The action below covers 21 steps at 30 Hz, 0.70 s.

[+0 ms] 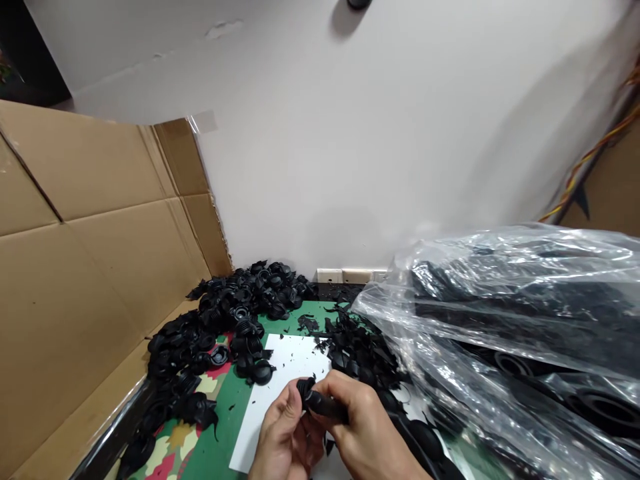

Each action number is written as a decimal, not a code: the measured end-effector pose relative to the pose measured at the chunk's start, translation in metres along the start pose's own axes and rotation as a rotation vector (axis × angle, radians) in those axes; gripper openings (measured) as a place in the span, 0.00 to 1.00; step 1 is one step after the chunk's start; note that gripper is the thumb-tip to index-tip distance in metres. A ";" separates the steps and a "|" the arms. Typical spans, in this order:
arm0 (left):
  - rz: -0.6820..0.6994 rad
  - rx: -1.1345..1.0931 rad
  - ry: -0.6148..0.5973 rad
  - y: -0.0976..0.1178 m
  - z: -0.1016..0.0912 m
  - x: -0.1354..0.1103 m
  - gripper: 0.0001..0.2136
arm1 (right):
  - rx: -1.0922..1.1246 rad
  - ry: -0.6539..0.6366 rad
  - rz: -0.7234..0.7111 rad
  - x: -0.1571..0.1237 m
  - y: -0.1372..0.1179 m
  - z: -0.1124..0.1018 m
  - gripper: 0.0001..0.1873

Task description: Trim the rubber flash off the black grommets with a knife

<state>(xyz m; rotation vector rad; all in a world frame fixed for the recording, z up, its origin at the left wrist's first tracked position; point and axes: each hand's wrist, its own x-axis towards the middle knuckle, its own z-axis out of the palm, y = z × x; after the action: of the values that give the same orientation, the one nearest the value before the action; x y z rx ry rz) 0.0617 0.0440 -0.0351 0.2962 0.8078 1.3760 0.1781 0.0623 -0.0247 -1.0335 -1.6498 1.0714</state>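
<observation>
While my left hand (287,433) pinches a ribbed black part (303,387), my right hand (365,420) grips a black handle (326,407) against it, both over a white sheet (257,420)

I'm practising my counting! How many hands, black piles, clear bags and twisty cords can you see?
Hands: 2 (left hand, right hand)
Black piles: 2 (black parts, black scraps)
Clear bag: 1
Twisty cord: 1
Total: 6

Grip hemmed in

I see the left hand (283,433) and right hand (367,423) meeting over paper (287,360). Left of the grip, a heap of parts (243,327), then cardboard (100,247); ahead-right, scraps (360,347); farther right, a plastic bag (500,327); beyond, the wall (375,133).
</observation>
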 end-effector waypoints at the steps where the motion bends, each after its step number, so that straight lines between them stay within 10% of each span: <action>1: 0.019 0.015 -0.005 -0.001 0.000 0.001 0.17 | -0.018 0.004 -0.010 0.000 -0.001 0.000 0.08; 9: 0.229 0.217 0.148 -0.002 0.000 0.002 0.23 | -0.247 -0.078 -0.069 -0.003 0.004 0.001 0.07; 14: 0.416 0.162 0.125 0.020 0.013 -0.019 0.21 | -0.612 0.126 -0.087 -0.004 0.019 -0.002 0.10; 21: 0.196 0.148 0.064 0.023 -0.001 -0.008 0.22 | -0.575 0.330 -0.140 0.005 0.018 -0.028 0.05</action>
<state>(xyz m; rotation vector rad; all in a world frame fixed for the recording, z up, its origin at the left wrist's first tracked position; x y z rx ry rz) 0.0439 0.0408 -0.0186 0.4580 0.9560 1.5168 0.2069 0.0776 -0.0338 -1.3481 -1.7558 0.3031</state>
